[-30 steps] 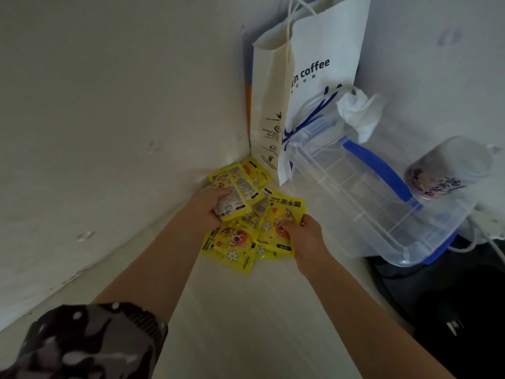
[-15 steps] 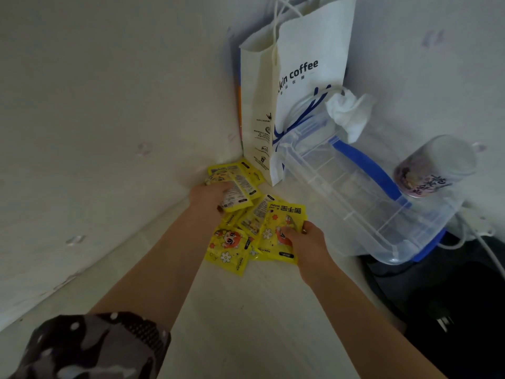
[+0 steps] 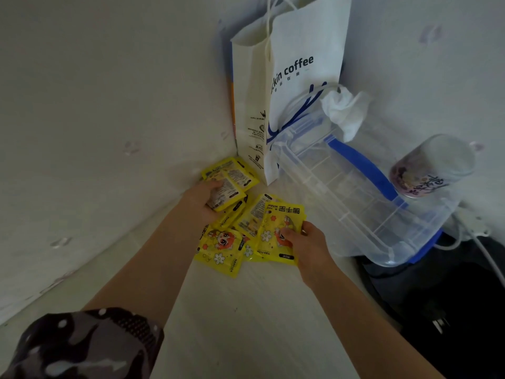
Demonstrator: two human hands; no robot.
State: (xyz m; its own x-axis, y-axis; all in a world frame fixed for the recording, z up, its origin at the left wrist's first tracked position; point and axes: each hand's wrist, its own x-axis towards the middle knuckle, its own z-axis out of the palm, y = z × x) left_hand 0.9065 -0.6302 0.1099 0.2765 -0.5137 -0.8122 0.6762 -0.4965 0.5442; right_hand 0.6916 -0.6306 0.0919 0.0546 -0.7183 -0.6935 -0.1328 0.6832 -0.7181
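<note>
Back in the corner where the white counter (image 3: 246, 324) met the walls, a loose heap of yellow packets (image 3: 218, 248) lay overlapping one another. The person's left hand (image 3: 200, 201) reached in from the wall side, its grip curled round a face-down packet (image 3: 228, 192) whose pale printed back showed upward, at the far edge of the heap. The right hand (image 3: 310, 246) had its grip pinching a cartoon packet (image 3: 278, 222) by its near right corner, thumb on top, the packet lying over the right side of the heap. The two hands were apart, with a few packets between them. A patterned sleeve (image 3: 82, 343) covered the left upper arm.

Just behind the packets a white paper bag (image 3: 303, 50) with coffee lettering stood upright in the corner. Right beside it sat a clear plastic box (image 3: 341, 192) with a blue handle (image 3: 360, 168), and a crumpled tissue (image 3: 344, 108) lay at the box's far end. A printed cup (image 3: 431, 165) seemed to lie on its side at the box's right edge, though I could not tell whether it rested on the box or behind it. Below the box, off the counter, everything was too dark to make out.
</note>
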